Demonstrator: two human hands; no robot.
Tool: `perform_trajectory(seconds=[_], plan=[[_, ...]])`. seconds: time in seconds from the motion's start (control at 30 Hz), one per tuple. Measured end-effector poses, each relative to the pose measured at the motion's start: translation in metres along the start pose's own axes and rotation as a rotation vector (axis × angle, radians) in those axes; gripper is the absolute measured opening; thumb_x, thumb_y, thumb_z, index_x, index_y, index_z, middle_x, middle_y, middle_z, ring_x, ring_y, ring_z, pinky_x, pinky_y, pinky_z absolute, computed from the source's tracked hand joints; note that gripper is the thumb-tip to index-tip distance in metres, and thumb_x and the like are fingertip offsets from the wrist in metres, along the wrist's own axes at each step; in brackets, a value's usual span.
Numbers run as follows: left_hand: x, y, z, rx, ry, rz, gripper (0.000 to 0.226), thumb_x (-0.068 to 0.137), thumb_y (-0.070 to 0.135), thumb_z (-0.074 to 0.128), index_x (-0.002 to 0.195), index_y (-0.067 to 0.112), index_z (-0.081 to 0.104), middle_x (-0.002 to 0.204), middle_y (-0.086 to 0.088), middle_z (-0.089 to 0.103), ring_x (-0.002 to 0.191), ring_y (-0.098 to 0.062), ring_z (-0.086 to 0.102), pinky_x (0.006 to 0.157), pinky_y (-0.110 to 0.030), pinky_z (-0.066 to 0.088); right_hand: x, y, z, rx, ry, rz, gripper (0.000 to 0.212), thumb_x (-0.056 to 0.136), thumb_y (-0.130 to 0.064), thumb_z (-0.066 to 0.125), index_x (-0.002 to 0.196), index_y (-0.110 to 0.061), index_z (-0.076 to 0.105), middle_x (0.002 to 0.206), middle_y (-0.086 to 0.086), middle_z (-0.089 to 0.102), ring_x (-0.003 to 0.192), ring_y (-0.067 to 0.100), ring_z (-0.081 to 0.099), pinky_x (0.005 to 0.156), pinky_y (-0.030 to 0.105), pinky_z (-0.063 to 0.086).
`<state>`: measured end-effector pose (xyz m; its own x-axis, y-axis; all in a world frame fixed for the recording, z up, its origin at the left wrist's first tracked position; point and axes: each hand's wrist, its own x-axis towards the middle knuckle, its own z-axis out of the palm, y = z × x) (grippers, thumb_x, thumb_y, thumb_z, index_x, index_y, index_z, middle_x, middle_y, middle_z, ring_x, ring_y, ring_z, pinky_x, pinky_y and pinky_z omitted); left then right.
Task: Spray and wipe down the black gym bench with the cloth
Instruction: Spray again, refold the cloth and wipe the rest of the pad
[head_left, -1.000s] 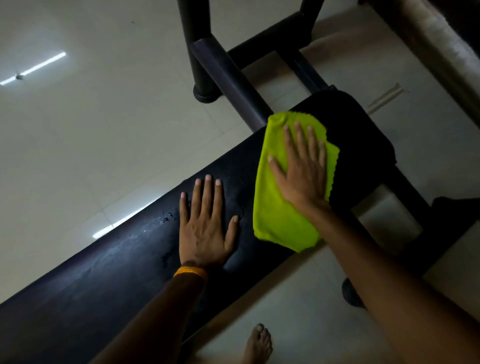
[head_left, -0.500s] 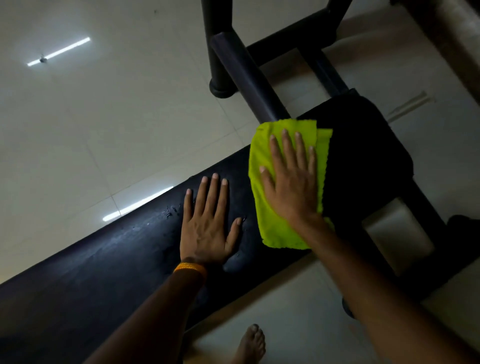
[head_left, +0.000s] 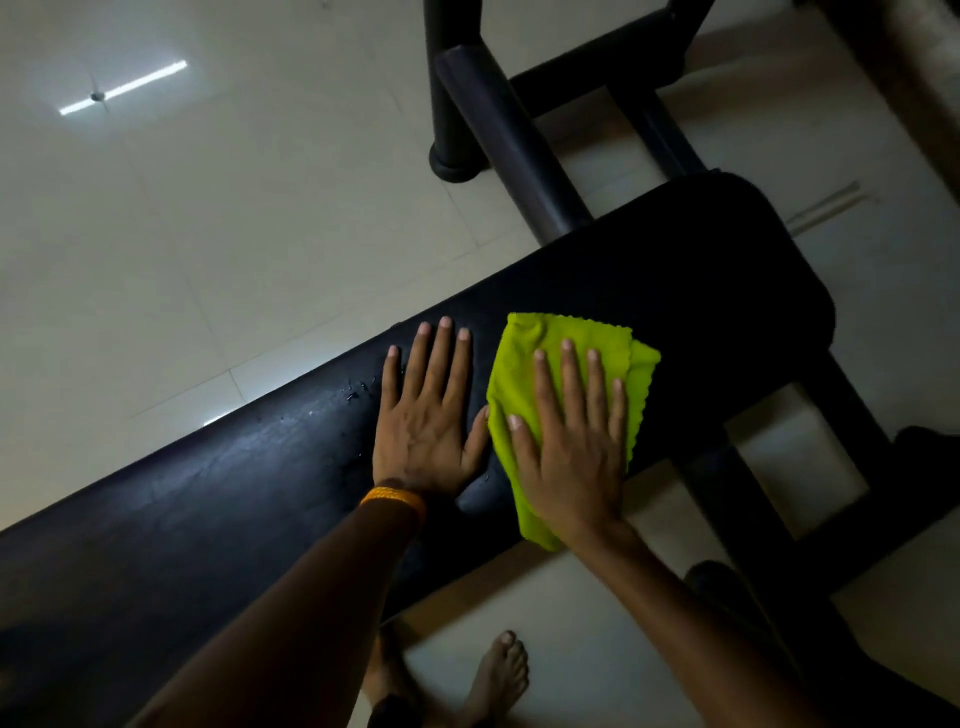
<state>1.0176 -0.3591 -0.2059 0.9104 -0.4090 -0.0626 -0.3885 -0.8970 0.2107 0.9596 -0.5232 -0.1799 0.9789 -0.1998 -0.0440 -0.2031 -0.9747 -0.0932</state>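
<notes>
On bench (head_left: 675, 270) | cloth (head_left: 524, 374) under right hand (head_left: 571, 452) | fingers (head_left: 571, 379) spread flat

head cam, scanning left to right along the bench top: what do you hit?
Bare bench pad → water droplets → left hand flat on the pad → green cloth under the right hand → dry far end of the pad.

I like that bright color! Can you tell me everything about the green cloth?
The cloth is bright yellow-green, soft like microfiber, with wavy zigzag edges. It lies folded and rumpled flat on the black bench, one end drooping over the near edge. The right hand presses on it, fingers spread. The left hand rests beside it, thumb at its edge.
</notes>
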Motion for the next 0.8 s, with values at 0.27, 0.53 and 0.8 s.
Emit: perform_trajectory(seconds=[0.27, 0.53, 0.8], plan=[[-0.002, -0.001, -0.009, -0.092, -0.010, -0.014, 0.077, 0.105, 0.058, 0.025, 0.165, 0.011, 0.017, 0.174, -0.010, 0.011, 0.162, -0.026, 0.004, 0.130, -0.054, 0.006, 0.039, 0.004, 0.004, -0.011, 0.024, 0.078, 0.068, 0.102, -0.055, 0.030, 0.162, -0.024, 0.020, 0.171, 0.008, 0.014, 0.158, 0.032, 0.010, 0.125, 0.056, 0.013], [-0.102, -0.063, -0.028, -0.072, 0.085, -0.360, 0.081, 0.101, 0.059, 0.031, 0.165, 0.010, 0.021, 0.174, -0.010, 0.012, 0.162, -0.030, 0.006, 0.129, -0.061, 0.006, 0.013, -0.019, 0.004, -0.017, -0.079, -0.176, 0.074, 0.097, -0.063, 0.031, 0.162, -0.030, 0.018, 0.171, 0.005, 0.013, 0.158, 0.031, 0.008, 0.126, 0.055, 0.011], [-0.126, -0.090, -0.018, 0.019, -0.014, -0.385, 0.083, 0.102, 0.063, 0.023, 0.167, 0.015, 0.006, 0.175, -0.010, -0.002, 0.162, -0.029, -0.006, 0.128, -0.063, 0.002, 0.040, -0.061, 0.007, -0.019, -0.031, -0.020, 0.073, 0.097, -0.061, 0.028, 0.162, -0.028, 0.020, 0.171, 0.009, 0.012, 0.158, 0.034, 0.008, 0.126, 0.057, 0.007]])
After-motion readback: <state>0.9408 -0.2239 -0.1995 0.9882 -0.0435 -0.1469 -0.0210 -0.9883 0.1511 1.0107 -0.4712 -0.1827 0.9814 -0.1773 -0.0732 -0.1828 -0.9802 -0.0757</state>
